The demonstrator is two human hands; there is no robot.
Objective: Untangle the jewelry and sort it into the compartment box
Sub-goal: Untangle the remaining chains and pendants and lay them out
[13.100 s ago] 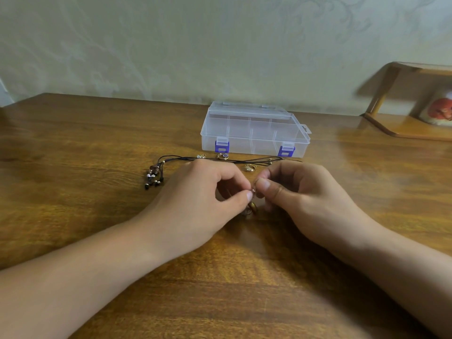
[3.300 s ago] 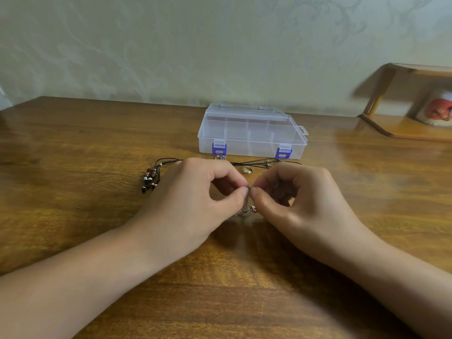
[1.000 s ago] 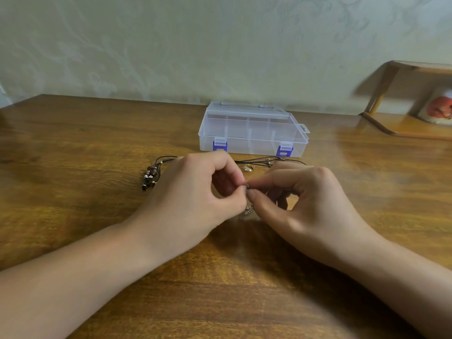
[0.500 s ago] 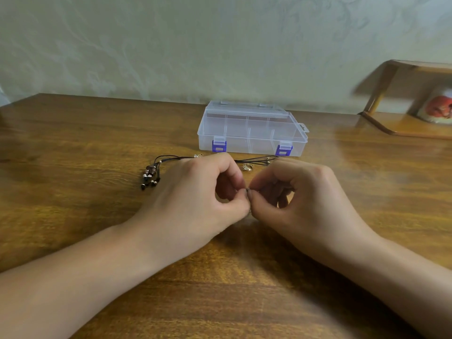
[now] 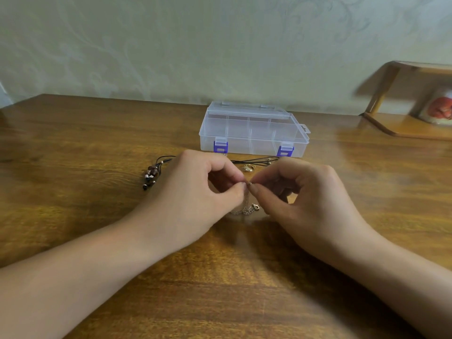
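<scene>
A thin gold chain (image 5: 247, 208) hangs between my two hands, its lower end with a clasp lying on the wooden table (image 5: 73, 182). My left hand (image 5: 195, 192) and my right hand (image 5: 305, 194) both pinch the chain's upper end between thumb and forefinger, fingertips almost touching. Behind them lies a black cord necklace (image 5: 254, 160) with dark beads (image 5: 150, 176) at its left end. A small gold ring (image 5: 247, 168) rests by the cord. The clear compartment box (image 5: 253, 129) with blue latches stands shut farther back.
A wooden shelf (image 5: 411, 128) with a white and orange mug (image 5: 440, 108) stands at the back right. A pale patterned wall runs behind the table.
My hands have lifted slightly and parted a little. More of the gold chain now shows hanging below my fingertips, with its clasp on the table.
</scene>
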